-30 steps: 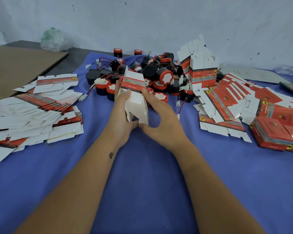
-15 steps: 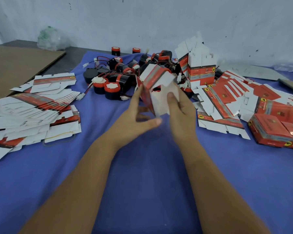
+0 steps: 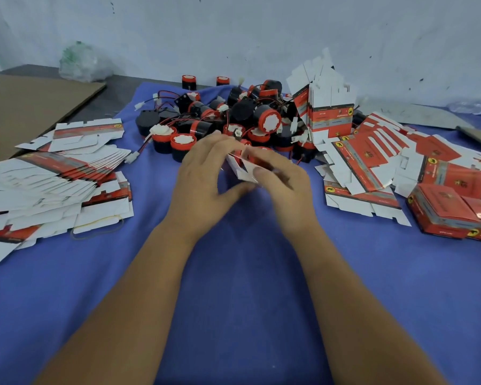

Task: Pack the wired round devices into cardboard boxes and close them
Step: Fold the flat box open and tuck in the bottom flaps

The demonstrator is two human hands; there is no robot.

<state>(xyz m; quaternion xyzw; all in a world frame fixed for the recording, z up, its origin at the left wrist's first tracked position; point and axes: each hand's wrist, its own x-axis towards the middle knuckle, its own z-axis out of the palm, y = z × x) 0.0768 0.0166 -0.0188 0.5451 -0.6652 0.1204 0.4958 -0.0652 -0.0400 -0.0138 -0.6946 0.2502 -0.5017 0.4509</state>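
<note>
Red-white carton (image 3: 245, 166) between both hands, blurred; print unreadable.

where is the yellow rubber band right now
In the head view the yellow rubber band lies on the blue cloth at left, at the near edge of the pile of flat box blanks, left of the left hand.

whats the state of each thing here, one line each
left hand: gripping the box blank
right hand: gripping the box blank
box blank: partly folded, held off the cloth
round devices: loose pile, unpacked
flat blanks: unfolded, stacked
finished boxes: closed
</note>
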